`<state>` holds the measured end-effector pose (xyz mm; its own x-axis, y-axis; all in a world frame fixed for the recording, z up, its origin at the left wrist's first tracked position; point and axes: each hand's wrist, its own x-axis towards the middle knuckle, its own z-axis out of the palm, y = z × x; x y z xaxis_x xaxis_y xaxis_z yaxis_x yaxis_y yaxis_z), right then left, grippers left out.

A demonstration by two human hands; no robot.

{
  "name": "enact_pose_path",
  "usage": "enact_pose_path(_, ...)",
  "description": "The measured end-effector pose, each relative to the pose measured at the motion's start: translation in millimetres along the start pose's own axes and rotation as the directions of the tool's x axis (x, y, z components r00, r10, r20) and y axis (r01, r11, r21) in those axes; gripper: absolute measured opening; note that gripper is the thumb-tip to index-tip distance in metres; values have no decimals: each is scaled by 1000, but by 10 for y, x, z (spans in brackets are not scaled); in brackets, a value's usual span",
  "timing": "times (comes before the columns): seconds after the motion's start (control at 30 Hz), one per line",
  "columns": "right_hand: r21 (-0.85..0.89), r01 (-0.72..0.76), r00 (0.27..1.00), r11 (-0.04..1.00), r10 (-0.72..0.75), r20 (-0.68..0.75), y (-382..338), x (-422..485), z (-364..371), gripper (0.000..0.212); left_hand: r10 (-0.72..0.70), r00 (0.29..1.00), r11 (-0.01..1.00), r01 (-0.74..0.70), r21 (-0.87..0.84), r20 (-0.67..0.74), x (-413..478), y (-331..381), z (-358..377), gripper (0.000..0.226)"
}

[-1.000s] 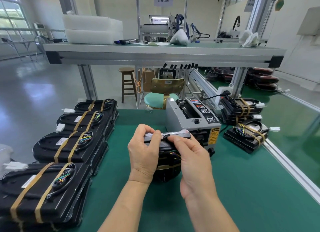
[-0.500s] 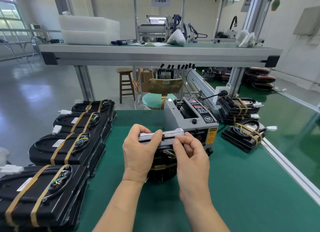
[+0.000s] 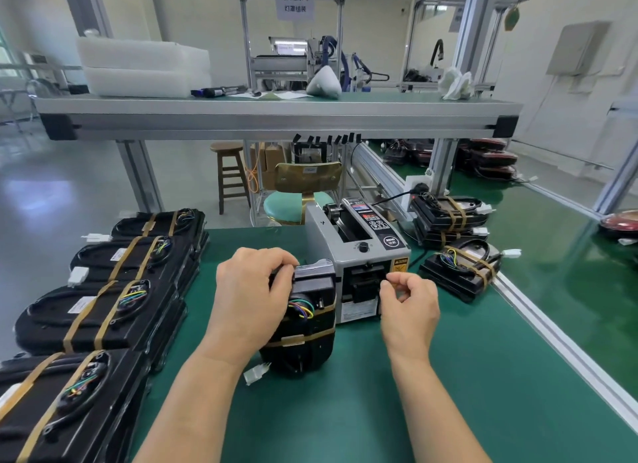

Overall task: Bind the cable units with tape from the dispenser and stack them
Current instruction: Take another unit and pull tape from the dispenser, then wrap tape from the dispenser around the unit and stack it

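Tape (image 3: pixel 394 281) barely shows in right hand (image 3: pixel 409 306); left hand (image 3: pixel 247 300) grips unit (image 3: pixel 312 324).

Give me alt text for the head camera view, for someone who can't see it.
A person's left hand grips a black cable unit standing on edge on a green table, while the right hand pinches a tape strip at the outlet of the grey dispenser. Stacked bound units flank them.

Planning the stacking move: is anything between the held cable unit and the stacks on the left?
Nothing visible. Only bare mat lies between the cable unit, held by the left hand, and the taped stacks to its left. The right hand pinches tape at the dispenser, opposite side.
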<state>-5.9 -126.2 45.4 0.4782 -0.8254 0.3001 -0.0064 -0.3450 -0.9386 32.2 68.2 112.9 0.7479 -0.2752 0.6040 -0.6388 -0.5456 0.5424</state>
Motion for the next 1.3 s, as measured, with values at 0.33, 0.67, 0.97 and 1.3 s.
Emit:
enact_pose_path(0.33,-131,77,997,988,-73,35,122,-24,166,14,-51,998,998,52,-25,26,-12,74,70,22)
enact_pose_path(0.67,-91,128,988,988,-135,-70,164,-3,258,12,-69,997,997,70,-30,23,1,34,37,22)
enact_pose_path(0.97,-113,256,955,960,-269,-124,224,4,327,11,-88,995,994,91,-59,48,7,48,32,23)
enact_pose_path(1.3,-238,397,905,886,-422,-62,280,3,312,7,-103,994,991,106,-85,44,-4,25,24,23)
